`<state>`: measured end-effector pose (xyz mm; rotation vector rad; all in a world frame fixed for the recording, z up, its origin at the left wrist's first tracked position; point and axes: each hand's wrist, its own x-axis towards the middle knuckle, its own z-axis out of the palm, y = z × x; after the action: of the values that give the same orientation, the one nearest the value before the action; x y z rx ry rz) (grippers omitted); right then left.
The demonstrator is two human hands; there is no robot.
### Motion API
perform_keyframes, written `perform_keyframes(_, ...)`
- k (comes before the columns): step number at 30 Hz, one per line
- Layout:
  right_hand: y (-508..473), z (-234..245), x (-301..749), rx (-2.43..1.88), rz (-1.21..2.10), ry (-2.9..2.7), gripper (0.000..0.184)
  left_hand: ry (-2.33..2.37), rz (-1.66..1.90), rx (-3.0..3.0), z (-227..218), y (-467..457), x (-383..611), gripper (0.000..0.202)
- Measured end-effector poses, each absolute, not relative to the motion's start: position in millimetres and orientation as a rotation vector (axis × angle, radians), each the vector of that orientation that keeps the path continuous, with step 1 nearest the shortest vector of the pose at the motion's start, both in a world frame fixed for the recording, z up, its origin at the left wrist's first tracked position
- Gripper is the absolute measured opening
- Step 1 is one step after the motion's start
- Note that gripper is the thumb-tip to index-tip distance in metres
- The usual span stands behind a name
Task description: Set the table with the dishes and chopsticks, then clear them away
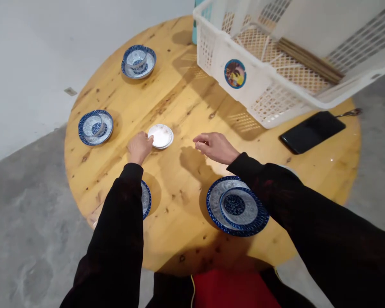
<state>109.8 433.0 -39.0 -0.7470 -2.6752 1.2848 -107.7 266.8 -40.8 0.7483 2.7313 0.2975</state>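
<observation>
My left hand [140,147] is at the left rim of a small white saucer [161,135], its fingers closed on the edge. A second white rim shows under that saucer, so they seem to be stacked. To the right, my right hand [215,146] hovers over the wood with fingers loosely bent and slightly apart, holding nothing I can see. Below my right forearm sits a blue-and-white plate [215,214] with a matching bowl [239,207] on it. Another blue-rimmed plate [146,200] is mostly hidden by my left sleeve.
Two more blue-and-white plates with bowls, one at the left [107,128] and one farther back [150,60], stand on the round wooden table [179,239]. A large white plastic basket [211,51] holding brown sticks [311,60] fills the back right. A black phone [312,131] lies before it.
</observation>
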Motion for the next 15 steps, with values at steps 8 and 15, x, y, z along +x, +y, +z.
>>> perform_keyframes(8,422,-52,123,-0.759,1.279,-2.789,0.028,2.759,0.341,0.785,-33,273,-111,0.030)
perform_keyframes(15,399,-28,145,-0.794,1.579,-2.441,0.032,2.714,0.705,0.837,9,248,-62,0.030)
